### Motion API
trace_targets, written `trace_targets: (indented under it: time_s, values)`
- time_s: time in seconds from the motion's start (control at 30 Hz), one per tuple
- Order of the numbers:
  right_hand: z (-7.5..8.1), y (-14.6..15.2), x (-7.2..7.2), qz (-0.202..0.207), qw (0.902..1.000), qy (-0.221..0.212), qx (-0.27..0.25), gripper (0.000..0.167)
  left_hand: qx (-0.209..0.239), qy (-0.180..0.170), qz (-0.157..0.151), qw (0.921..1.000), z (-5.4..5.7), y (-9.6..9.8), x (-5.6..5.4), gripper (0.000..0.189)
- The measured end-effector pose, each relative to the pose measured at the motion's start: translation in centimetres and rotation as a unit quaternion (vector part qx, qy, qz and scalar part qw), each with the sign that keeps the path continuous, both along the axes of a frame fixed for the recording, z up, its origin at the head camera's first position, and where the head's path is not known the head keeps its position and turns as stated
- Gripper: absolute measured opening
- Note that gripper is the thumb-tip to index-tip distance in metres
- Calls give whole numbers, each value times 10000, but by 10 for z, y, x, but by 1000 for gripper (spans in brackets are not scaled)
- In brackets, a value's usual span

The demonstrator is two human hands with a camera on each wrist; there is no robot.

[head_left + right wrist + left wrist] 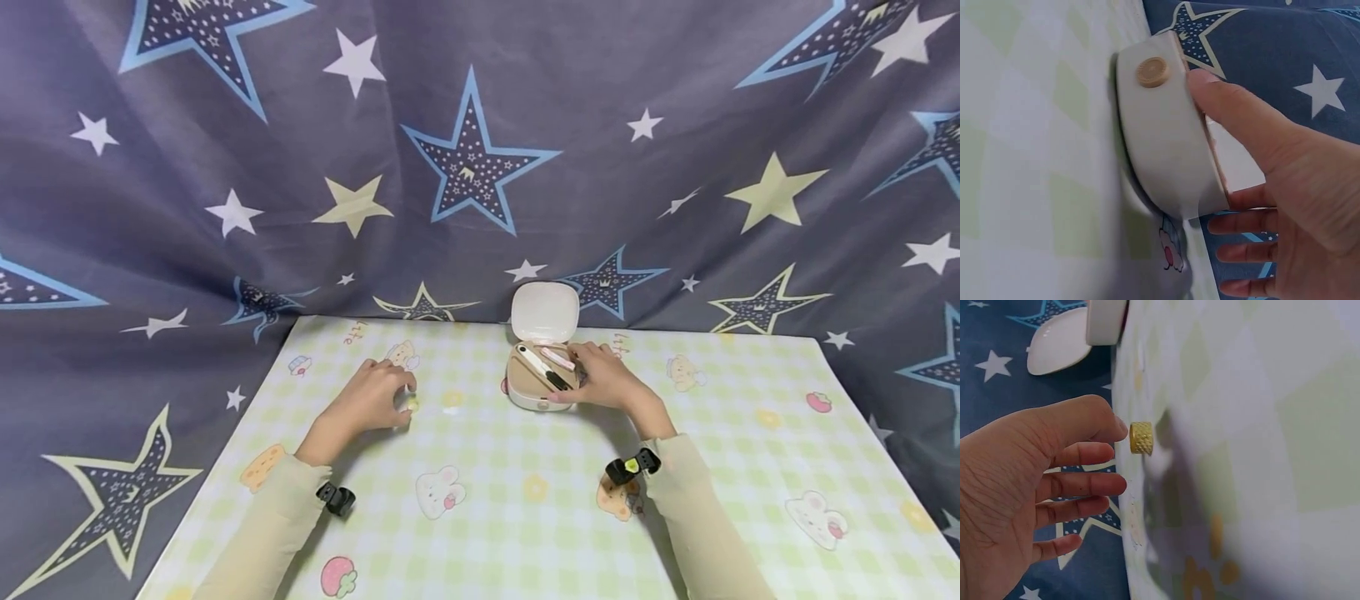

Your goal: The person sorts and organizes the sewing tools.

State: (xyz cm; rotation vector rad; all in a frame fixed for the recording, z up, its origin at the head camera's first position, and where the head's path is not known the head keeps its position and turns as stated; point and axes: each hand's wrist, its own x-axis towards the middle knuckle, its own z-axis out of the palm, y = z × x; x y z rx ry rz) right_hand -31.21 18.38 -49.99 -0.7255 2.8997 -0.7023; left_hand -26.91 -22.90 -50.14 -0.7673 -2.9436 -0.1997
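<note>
A gold ring-shaped band with a textured surface stands on the tabletop. My left hand is held around it, thumb and fingers apart; in the left wrist view the thumb tip is just beside the band, with no clear grip. To the right stands a small white box with a tan top inside and its lid raised at the back. My right hand holds the box by its right side, thumb on the front rim. A slim white-and-black tool and a pink-and-white piece lie in the box.
A pale green checked cloth with cartoon prints covers the table. Behind it hangs a dark blue curtain with stars, close to the raised lid. A round tan button sits on the box's front wall.
</note>
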Motion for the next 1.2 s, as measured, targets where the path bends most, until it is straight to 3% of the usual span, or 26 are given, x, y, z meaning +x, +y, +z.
trace_targets:
  time_s: [0.2,0.6,0.97,1.2]
  values:
    - [-2,-2,1,9,10000,-40,-23,96,-42,-40,-3,10000,-2,-7,4,31]
    - [-16,6,-8,361,9965,710,238,102,4,-52,-70,10000,-2,-10,2,28]
    - [-4,3,-14,636,9927,909,472,75,16,-26,-191,9998,-1,-6,-5,24]
    - [-1,5,-10,669,9931,795,549,69,66,-247,-361,9990,1,3,-5,22]
